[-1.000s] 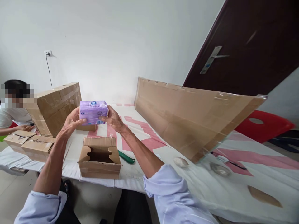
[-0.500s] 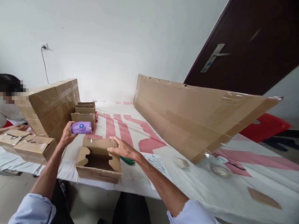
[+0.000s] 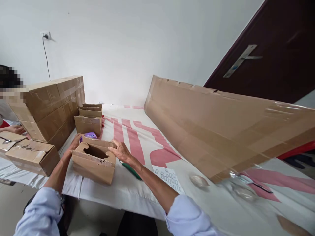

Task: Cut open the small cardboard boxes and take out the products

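A small open cardboard box [image 3: 92,162] stands near the table's front edge, its flaps up. My left hand [image 3: 73,146] is closed on a purple tissue pack [image 3: 89,135] just behind the box's far left corner; most of the pack is hidden by a flap. My right hand [image 3: 119,150] grips the box's right flap, fingers curled over its edge. A green-handled tool [image 3: 131,170] lies on the cloth beside my right wrist.
Large taped cartons [image 3: 49,105] are stacked at left, with flatter boxes [image 3: 27,154] in front and small open boxes [image 3: 89,119] behind. A long cardboard sheet [image 3: 221,127] leans at right. A sticker sheet [image 3: 168,177] and tape roll [image 3: 242,193] lie on the cloth. Another person's hand [image 3: 13,129] is at far left.
My left hand has carried the purple pack down from chest height to the box's far side. My right hand left the pack and took hold of the box's flap.
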`<state>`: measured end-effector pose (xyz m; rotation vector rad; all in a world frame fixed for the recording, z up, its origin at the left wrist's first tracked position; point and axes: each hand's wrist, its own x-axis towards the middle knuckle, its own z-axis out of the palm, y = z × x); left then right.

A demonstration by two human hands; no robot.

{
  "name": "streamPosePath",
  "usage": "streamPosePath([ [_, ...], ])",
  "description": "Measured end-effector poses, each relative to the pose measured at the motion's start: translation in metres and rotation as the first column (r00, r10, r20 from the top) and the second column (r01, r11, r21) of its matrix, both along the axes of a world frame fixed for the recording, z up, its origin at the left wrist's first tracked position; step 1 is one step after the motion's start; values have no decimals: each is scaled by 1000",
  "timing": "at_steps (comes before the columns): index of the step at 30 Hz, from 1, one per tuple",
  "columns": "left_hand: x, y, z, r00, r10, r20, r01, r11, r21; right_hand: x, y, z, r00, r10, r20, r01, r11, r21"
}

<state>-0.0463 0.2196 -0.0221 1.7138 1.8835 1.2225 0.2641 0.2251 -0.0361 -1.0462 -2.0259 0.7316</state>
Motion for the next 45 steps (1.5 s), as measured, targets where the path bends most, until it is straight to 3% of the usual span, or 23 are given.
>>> streamPosePath([
  [2, -13, -30, 0, 996, 46, 72, -46, 999, 4, -10, 14, 4, 998, -15, 69, 10, 997, 74],
  [6, -13, -121, -11, 970, 204, 131, -216, 972, 92, -33, 37, 9, 989, -37, 146, 11, 985, 173],
  [8, 8, -159, -22, 902, 420, 97, -431, 871, 237, -46, 45, 10, 984, -49, 172, 18, 984, 177],
  [9, 22, -171, -28, 894, 442, 79, -447, 864, 231, -53, 48, 10, 982, -58, 178, 27, 985, 171],
  [11, 52, -177, -39, 948, 316, 30, -317, 948, 36, -63, 51, 10, 986, -65, 156, 41, 987, 154],
  [13, 77, -164, -49, 969, 248, -10, -247, 961, -122, -65, 49, 9, 996, -48, 73, 36, 988, 152],
  [16, 93, -130, -55, 952, 304, -34, -305, 933, -192, -47, 34, 3, 999, -16, -45, 25, 980, 200],
  [18, 90, -108, -56, 934, 355, -48, -356, 907, -224, -21, 17, -10, 998, -43, -35, 50, 970, 238],
  [21, 78, -81, -54, 917, 394, -59, -395, 879, -269, 30, -14, -46, 989, -128, 76, 102, 953, 285],
  [25, 64, -43, -54, 908, 413, -69, -413, 852, -321, 88, -54, -107, 923, -288, 255, 212, 934, 289],
  [28, 61, -14, -54, 906, 417, -71, -415, 844, -340, 107, -75, -141, 875, -361, 323, 267, 916, 300],
  [30, 59, 4, -53, 906, 417, -69, -415, 845, -337, 110, -83, -154, 859, -392, 328, 285, 900, 330],
  [36, 58, 57, -44, 912, 404, -64, -401, 853, -335, 104, -86, -167, 828, -480, 291, 340, 841, 420],
  [45, 61, 123, -31, 929, 370, -7, -346, 861, -372, 102, -85, -172, 821, -496, 282, 354, 830, 431],
])
